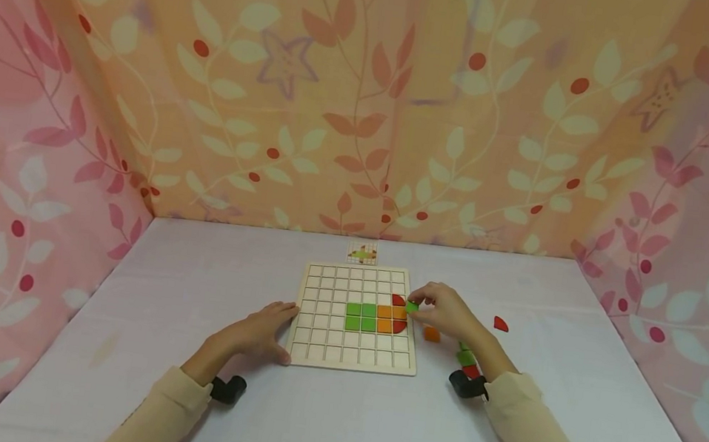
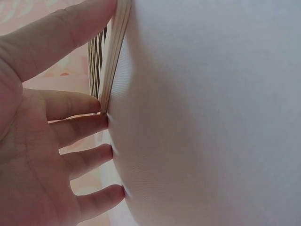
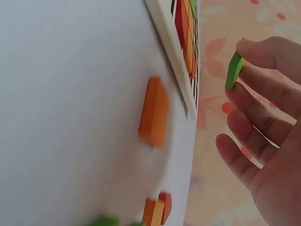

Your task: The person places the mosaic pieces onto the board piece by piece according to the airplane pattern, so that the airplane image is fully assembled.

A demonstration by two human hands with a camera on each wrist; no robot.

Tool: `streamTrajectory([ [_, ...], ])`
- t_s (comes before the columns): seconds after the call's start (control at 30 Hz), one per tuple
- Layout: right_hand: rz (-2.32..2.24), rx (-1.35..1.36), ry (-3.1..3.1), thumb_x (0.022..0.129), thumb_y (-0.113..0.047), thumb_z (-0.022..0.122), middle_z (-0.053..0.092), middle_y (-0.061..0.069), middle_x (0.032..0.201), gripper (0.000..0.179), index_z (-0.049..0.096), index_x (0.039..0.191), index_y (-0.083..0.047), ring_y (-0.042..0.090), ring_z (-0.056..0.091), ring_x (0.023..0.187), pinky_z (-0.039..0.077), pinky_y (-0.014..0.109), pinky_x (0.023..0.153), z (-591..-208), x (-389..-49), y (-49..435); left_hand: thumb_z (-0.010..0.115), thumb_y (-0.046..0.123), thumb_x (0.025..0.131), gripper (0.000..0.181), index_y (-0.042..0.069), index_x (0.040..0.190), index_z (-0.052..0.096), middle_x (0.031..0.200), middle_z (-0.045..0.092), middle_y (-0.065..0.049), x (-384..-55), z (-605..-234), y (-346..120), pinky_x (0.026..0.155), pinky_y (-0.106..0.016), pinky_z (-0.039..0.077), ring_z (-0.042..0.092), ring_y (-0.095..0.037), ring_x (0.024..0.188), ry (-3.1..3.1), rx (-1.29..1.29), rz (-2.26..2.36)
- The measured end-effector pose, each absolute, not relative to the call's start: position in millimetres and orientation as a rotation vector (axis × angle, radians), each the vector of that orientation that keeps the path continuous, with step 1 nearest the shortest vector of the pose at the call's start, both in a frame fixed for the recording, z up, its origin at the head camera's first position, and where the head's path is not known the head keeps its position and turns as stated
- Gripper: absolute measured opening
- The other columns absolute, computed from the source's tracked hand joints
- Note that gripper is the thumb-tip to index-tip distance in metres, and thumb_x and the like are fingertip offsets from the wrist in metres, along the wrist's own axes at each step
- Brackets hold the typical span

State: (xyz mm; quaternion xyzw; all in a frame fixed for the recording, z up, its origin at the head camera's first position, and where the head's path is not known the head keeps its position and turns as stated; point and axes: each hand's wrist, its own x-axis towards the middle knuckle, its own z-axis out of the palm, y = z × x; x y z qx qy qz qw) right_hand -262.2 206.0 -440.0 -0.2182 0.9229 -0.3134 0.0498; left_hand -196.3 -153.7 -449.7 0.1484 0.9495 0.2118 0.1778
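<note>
The thumb and fingers (image 3: 265, 101) of the right hand (image 1: 448, 312) pinch a green piece (image 3: 235, 70), raised off the table (image 1: 327, 426) by the right rim of the gridded board (image 1: 350, 356), its long axis hard to tell in the grip. Leftward from it lie the orange tiles (image 1: 384, 325) and, past them, the green squares (image 1: 351, 322), so the right hand is the nearer one, while the left hand (image 1: 261, 331) rests its extended fingers at the board's left edge. A loose orange block (image 1: 431, 334) sits just right of the board, nearer than the piece
</note>
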Motion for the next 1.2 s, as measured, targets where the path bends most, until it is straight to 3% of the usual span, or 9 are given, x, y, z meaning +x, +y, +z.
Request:
streamTrajectory([
  [0.47, -0.928, -0.833, 2.796, 0.082, -0.020, 0.075, 0.069, 0.001, 0.094, 0.025, 0.073, 0.105, -0.009, 0.019, 0.054, 0.089, 0.049, 0.035, 0.084, -440, -275, 168, 0.086, 0.026, 0.072, 0.094, 0.000, 0.148, 0.037, 0.157, 0.033, -0.018, -196, -450, -154, 0.114, -0.063, 0.025, 0.022, -0.042, 0.147, 2.696, 0.417, 0.589],
  [0.67, -0.935, -0.915, 2.780, 0.082, -0.018, 0.075, 0.068, 0.005, 0.092, 0.025, 0.073, 0.104, -0.006, 0.021, 0.058, 0.087, 0.049, 0.031, 0.078, -441, -277, 152, 0.086, 0.026, 0.072, 0.095, 0.001, 0.148, 0.037, 0.157, 0.033, -0.018, -197, -452, -154, 0.114, -0.063, 0.026, 0.023, -0.041, 0.147, 2.701, 0.415, 0.582],
  [1.2, -0.826, -0.899, 2.777, 0.082, -0.020, 0.077, 0.065, -0.001, 0.090, 0.021, 0.075, 0.100, -0.012, 0.013, 0.055, 0.083, 0.048, 0.027, 0.075, -445, -282, 115, 0.086, 0.026, 0.071, 0.095, 0.000, 0.148, 0.036, 0.157, 0.033, -0.018, -198, -454, -154, 0.115, -0.062, 0.025, 0.022, -0.041, 0.148, 2.696, 0.416, 0.590],
])
